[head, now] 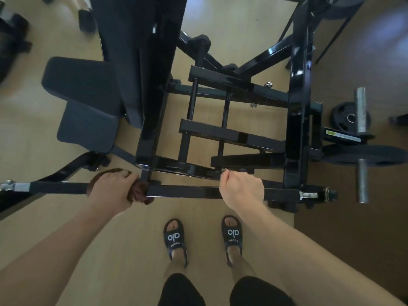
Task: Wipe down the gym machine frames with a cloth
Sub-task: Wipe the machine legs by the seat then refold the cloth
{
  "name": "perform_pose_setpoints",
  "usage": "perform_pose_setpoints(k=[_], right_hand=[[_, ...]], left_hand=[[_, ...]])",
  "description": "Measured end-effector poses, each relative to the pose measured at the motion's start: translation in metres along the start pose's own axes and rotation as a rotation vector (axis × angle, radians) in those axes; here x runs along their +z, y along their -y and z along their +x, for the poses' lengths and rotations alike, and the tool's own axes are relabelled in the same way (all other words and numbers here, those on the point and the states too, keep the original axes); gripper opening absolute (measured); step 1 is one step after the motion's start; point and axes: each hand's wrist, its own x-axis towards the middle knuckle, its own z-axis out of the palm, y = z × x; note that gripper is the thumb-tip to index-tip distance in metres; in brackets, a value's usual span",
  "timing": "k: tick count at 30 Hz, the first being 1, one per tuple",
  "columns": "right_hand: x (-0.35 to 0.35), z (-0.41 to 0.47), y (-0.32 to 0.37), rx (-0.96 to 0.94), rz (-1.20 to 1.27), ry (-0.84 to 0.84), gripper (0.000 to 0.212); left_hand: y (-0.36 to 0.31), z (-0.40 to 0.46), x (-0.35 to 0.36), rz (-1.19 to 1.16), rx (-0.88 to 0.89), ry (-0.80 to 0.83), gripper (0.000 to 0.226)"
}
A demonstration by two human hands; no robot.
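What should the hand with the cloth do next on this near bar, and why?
Probably slide the left hand with the brown cloth rightward along the near horizontal bar. The cloth is wrapped on the bar at its left junction, and the stretch up to the right hand lies uncovered. The right hand, gripping the bar, seems to steady it.
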Motion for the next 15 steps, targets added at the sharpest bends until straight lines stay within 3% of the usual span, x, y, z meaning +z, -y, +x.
perform_pose_setpoints(k=[2, 6, 11, 13, 15], right_hand=[[0.002, 0.002, 0.002, -0.006, -0.017, 0.004, 0.060], [0.005, -0.007, 0.013, -0.079, -0.105, -0.066, 0.037], [0.018, -0.026, 0.120, -0.308, -0.085, -0.089, 0.031], [0.025, -0.028, 0.144, -0.250, -0.100, -0.050, 0.034], [0.032, -0.021, 0.144, -0.115, -0.048, -0.040, 0.058]], left_hand=[[-0.004, -0.001, 0.001, 0.006, 0.027, -0.046, 0.045], [-0.026, 0.000, -0.003, -0.055, 0.163, -0.100, 0.049], [-0.041, 0.005, 0.008, -0.111, 0.239, -0.178, 0.064], [-0.022, 0.001, 0.016, -0.118, 0.270, -0.232, 0.064], [0.012, -0.001, 0.021, -0.088, 0.268, -0.273, 0.054]])
